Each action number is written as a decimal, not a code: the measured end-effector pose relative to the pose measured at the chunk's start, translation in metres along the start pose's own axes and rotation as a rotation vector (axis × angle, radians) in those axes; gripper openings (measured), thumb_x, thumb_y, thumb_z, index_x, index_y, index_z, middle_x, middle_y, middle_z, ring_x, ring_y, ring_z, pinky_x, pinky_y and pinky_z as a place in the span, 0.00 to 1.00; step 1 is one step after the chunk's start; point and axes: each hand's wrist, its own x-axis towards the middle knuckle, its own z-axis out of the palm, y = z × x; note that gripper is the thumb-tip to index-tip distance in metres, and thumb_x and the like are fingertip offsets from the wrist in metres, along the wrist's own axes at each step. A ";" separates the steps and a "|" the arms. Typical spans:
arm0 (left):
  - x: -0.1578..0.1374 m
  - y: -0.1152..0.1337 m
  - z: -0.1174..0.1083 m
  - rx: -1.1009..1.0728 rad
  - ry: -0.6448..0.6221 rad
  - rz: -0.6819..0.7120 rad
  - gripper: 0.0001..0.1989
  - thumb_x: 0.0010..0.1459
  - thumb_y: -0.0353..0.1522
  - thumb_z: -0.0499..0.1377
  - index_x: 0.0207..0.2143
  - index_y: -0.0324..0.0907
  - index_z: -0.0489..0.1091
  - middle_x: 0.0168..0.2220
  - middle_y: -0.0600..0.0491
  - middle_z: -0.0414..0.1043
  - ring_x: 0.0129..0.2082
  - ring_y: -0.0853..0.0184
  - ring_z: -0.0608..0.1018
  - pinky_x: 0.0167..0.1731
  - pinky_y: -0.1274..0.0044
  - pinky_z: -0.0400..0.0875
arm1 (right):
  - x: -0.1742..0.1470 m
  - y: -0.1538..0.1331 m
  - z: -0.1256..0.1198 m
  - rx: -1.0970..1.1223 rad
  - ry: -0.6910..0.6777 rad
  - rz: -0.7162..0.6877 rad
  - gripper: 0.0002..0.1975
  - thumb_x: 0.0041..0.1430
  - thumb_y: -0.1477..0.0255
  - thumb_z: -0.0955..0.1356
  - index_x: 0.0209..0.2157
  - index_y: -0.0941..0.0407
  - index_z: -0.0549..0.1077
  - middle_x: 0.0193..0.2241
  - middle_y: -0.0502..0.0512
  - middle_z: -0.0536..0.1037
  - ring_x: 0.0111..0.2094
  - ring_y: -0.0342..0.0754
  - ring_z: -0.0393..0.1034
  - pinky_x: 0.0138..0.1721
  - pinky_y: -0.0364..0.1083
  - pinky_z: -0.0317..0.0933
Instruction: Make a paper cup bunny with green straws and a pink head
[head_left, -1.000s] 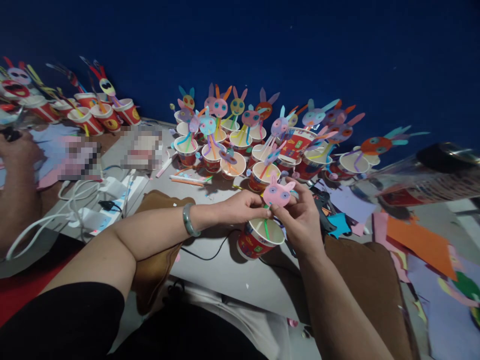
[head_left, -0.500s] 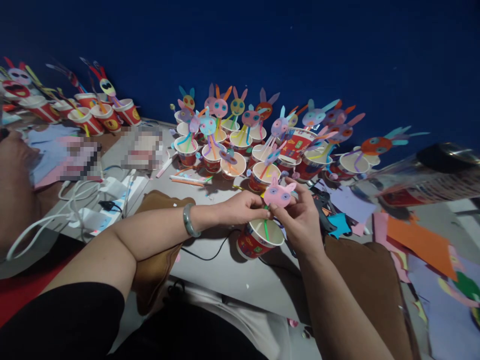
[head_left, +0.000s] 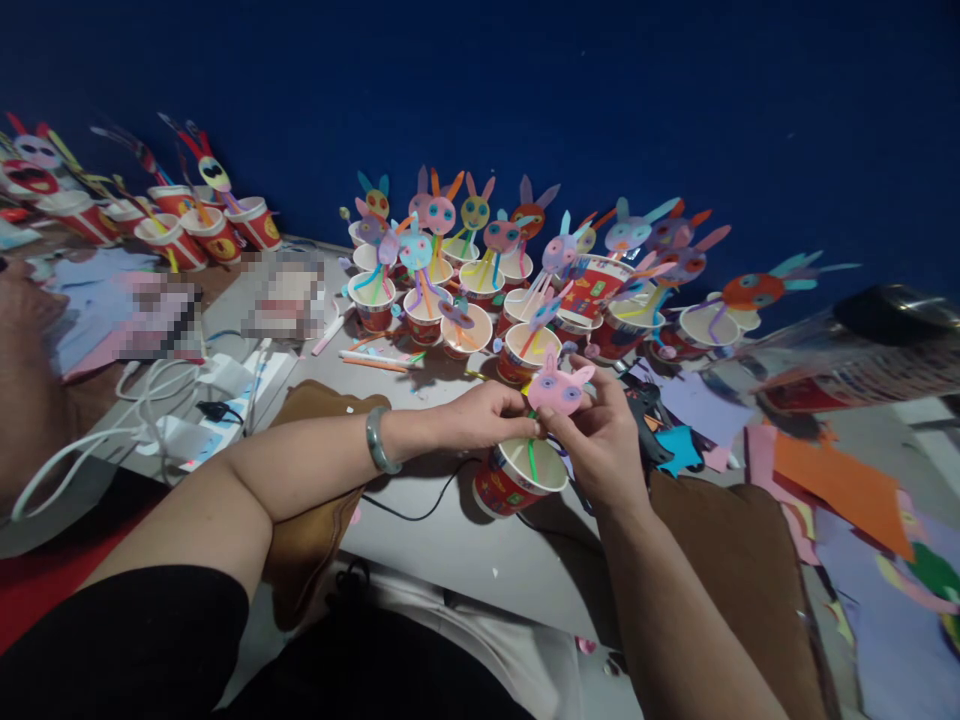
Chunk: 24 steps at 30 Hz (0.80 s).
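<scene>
Pink paper head (head_left: 555, 395) is rounded, two-eared and purple-eyed.

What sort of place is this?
Likely a craft workspace: red printed paper cups bearing colourful paper animal faces stand by the dark blue wall, and a flat orange paper sheet lies at right.

Looks out from head height, forward and down across the desk (head_left: 450, 540) to a dark blue wall (head_left: 480, 90) behind; sits close above the left hand (head_left: 484, 415) and right hand (head_left: 604, 435), framed just below centre, in one wide view.
</scene>
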 end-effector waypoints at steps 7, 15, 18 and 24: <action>0.000 0.000 0.000 -0.013 0.001 0.001 0.12 0.57 0.36 0.61 0.28 0.34 0.72 0.24 0.56 0.68 0.25 0.75 0.67 0.26 0.82 0.61 | 0.001 0.002 0.000 -0.010 -0.009 -0.023 0.34 0.51 0.64 0.77 0.58 0.50 0.66 0.36 0.52 0.82 0.34 0.47 0.77 0.38 0.47 0.71; 0.000 -0.001 0.000 -0.004 0.000 -0.001 0.13 0.57 0.37 0.61 0.27 0.34 0.71 0.24 0.57 0.66 0.24 0.75 0.66 0.25 0.82 0.61 | 0.001 0.002 -0.001 -0.025 -0.010 -0.028 0.34 0.52 0.64 0.77 0.59 0.50 0.66 0.37 0.53 0.82 0.33 0.48 0.77 0.36 0.47 0.73; 0.000 -0.002 0.000 -0.024 -0.005 -0.001 0.13 0.55 0.38 0.62 0.27 0.35 0.71 0.24 0.57 0.66 0.25 0.75 0.66 0.26 0.82 0.61 | 0.001 0.002 -0.001 -0.028 -0.014 -0.023 0.33 0.53 0.64 0.76 0.59 0.50 0.66 0.36 0.53 0.82 0.32 0.47 0.77 0.35 0.46 0.72; 0.002 -0.003 0.000 -0.017 0.002 0.006 0.13 0.56 0.38 0.62 0.27 0.35 0.71 0.24 0.57 0.66 0.25 0.75 0.66 0.26 0.82 0.61 | 0.001 0.000 0.000 -0.033 -0.011 -0.022 0.32 0.52 0.65 0.76 0.58 0.51 0.66 0.35 0.52 0.82 0.32 0.47 0.76 0.35 0.46 0.72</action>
